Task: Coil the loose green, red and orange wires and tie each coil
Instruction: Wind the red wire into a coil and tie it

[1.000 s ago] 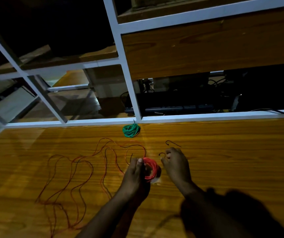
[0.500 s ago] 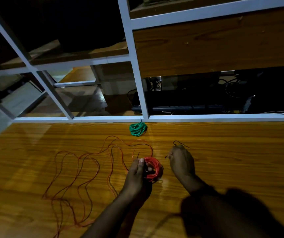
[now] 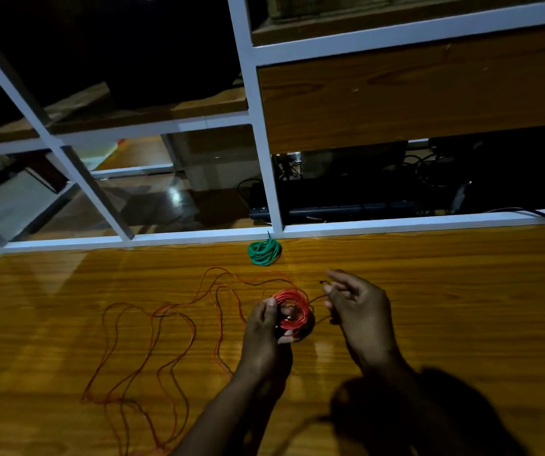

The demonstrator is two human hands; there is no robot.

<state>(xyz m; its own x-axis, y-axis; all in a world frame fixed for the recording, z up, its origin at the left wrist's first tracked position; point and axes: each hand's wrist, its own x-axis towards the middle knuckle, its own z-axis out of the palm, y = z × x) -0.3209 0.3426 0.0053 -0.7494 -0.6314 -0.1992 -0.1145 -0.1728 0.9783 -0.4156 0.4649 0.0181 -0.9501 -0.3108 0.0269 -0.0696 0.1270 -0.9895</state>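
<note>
Gripping bright red coiled wire in left hand, fingers curled round left rim; right hand just right, pinching thin dark tail end, remaining fingers spread.

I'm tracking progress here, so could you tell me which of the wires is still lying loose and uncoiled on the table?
The orange wire, sprawled in loops left of the hands. The green coil sits bundled by the white frame, and the left hand grips the red coil.

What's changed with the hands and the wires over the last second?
The right hand has drawn in toward the red coil, its fingers now spread looser around the thin wire end. The left hand still grips the red coil. The green coil by the white frame and the loose orange wire on the table lie as before.
</note>
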